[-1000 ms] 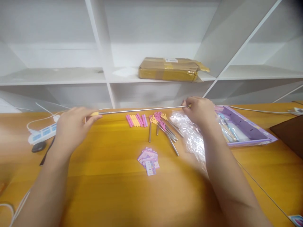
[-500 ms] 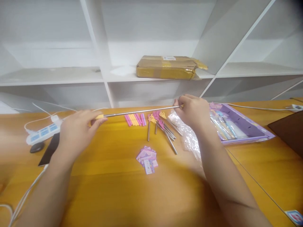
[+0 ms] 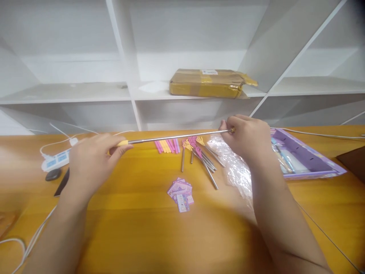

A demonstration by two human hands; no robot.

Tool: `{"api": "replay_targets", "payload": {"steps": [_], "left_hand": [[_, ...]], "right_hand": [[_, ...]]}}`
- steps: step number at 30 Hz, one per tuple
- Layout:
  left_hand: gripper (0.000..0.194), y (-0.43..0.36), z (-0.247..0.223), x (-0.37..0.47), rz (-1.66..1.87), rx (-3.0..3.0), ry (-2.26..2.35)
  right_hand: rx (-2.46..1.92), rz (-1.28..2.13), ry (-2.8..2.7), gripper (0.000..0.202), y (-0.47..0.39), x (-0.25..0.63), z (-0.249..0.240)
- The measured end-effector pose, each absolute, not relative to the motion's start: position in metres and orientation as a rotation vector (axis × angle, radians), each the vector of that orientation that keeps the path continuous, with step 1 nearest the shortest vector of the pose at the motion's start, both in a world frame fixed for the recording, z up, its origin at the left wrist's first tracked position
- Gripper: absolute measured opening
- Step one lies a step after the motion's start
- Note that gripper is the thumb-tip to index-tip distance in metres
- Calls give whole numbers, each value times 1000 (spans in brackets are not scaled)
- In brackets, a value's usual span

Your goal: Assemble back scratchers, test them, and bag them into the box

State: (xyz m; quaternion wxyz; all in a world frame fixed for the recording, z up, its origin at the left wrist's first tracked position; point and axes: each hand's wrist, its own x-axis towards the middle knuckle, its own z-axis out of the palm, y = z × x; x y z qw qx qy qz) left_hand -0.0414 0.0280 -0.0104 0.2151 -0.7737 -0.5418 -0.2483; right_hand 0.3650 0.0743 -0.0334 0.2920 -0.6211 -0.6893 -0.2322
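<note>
A thin telescopic back scratcher [image 3: 176, 136] stretches nearly level between my hands, above the table. My left hand [image 3: 98, 158] is closed round its yellow end, with thumb and fingers pinched near the metal rod. My right hand [image 3: 248, 139] grips the far end in a fist; only a small yellowish bit shows there, and the rest is hidden. Beneath the rod lie several back scratchers [image 3: 207, 165] with pink and yellow hand-shaped heads and metal rods. Beside them is a row of pink, yellow and purple tubes [image 3: 168, 145]. Nearer me sits a loose pile of purple cards [image 3: 182, 194].
Clear plastic wrap [image 3: 235, 171] lies by my right forearm, with a purple box [image 3: 316, 161] holding wrapped items beyond it. At left are a power strip [image 3: 58, 160], a black mouse-like object [image 3: 53, 174] and white cables. A taped carton [image 3: 205, 83] rests on the white shelf.
My hands have drawn slightly farther apart, and more of the metal rod shows between them. The view has shifted a little, so the table and shelf appear farther right.
</note>
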Motion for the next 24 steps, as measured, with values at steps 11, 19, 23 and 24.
{"api": "replay_targets", "payload": {"steps": [11, 19, 23, 24], "left_hand": [[34, 22, -6, -39, -767, -2103, -1443], [18, 12, -4, -52, -715, -1973, -1166], [17, 8, -20, -26, -695, -2076, -1023], [17, 7, -25, -17, -675, -2127, -1033]], "right_hand": [[-1645, -602, -1773, 38, 59, 360, -20], [-1577, -747, -1714, 39, 47, 368, -13], [-1498, -739, -1866, 33, 48, 341, -26], [-1488, -731, -1920, 31, 49, 331, -30]]}}
